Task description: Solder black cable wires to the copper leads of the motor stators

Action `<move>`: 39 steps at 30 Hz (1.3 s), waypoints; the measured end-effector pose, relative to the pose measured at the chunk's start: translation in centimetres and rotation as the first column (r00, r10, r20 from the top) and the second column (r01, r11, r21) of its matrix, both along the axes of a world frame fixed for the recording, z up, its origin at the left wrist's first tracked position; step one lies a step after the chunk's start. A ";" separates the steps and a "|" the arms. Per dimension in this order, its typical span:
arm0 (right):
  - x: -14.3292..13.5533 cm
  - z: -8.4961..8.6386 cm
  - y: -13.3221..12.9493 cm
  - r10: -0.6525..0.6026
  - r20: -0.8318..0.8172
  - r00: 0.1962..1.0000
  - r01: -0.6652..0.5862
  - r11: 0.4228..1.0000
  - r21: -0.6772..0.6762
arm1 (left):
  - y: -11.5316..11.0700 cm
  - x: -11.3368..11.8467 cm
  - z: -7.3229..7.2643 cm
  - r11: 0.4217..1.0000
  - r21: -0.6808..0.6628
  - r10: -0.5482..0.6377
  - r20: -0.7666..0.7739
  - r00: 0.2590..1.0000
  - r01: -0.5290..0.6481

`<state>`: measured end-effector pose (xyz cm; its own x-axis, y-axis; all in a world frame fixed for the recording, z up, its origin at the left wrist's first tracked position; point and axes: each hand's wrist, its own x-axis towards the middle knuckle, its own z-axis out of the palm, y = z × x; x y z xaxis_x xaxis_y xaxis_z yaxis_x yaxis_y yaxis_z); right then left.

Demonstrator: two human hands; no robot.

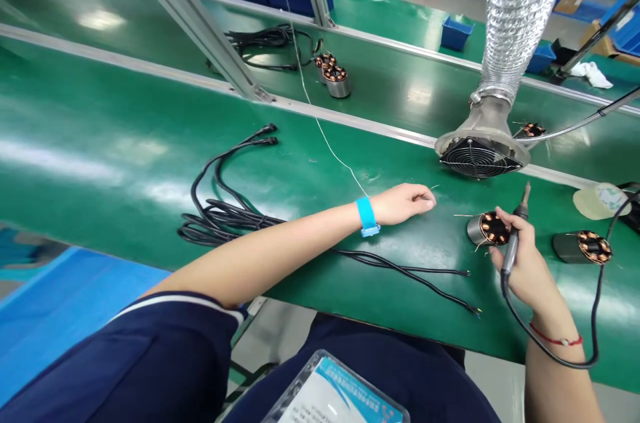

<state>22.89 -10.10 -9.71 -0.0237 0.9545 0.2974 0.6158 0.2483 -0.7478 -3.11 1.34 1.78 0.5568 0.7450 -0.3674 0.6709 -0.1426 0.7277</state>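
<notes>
Passable: bench (445,246) between left hand (403,203) and stator (477,231) | Obstacle: fan hood (481,143) beyond, clearance beneath hard to judge

A cable bundle (213,226) lies farthest left on the bench (125,163), its ends trailing rightward toward the near edge. Behind those ends, a stator (479,230) touches the right hand (524,269); a second stator (567,248) is farther right. A fan (477,159) hangs by the far edge, its height hard to judge.

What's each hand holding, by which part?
Right hand: soldering iron, by its handle, while touching a motor coil. Left hand: can't tell.
</notes>
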 end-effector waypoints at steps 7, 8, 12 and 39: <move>-3.5 0.5 -0.4 -0.073 0.124 0.990 0.048 0.980 0.193 | 1.2 2.5 -1.4 0.980 -0.083 -0.187 -0.047 0.981 0.183; -3.9 0.4 -0.4 -0.067 0.113 0.991 0.042 0.976 0.213 | 1.3 2.3 -1.3 0.973 -0.127 -0.201 -0.043 0.979 0.194; -5.2 -1.0 -0.4 -0.024 -0.040 0.999 0.034 0.959 0.283 | 1.2 2.6 -1.0 0.893 -0.437 -0.060 0.110 0.992 0.103; -6.5 -1.3 -0.6 -0.026 -0.130 0.991 0.060 0.962 0.266 | -1.4 1.1 -0.2 0.943 -0.244 -0.165 0.252 0.953 0.227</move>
<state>16.36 -10.72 -11.01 0.0689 0.8382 0.5410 0.5367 0.4260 -0.7284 -1.98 -0.07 1.53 0.7730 0.5041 -0.3851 0.4633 -0.0341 0.8855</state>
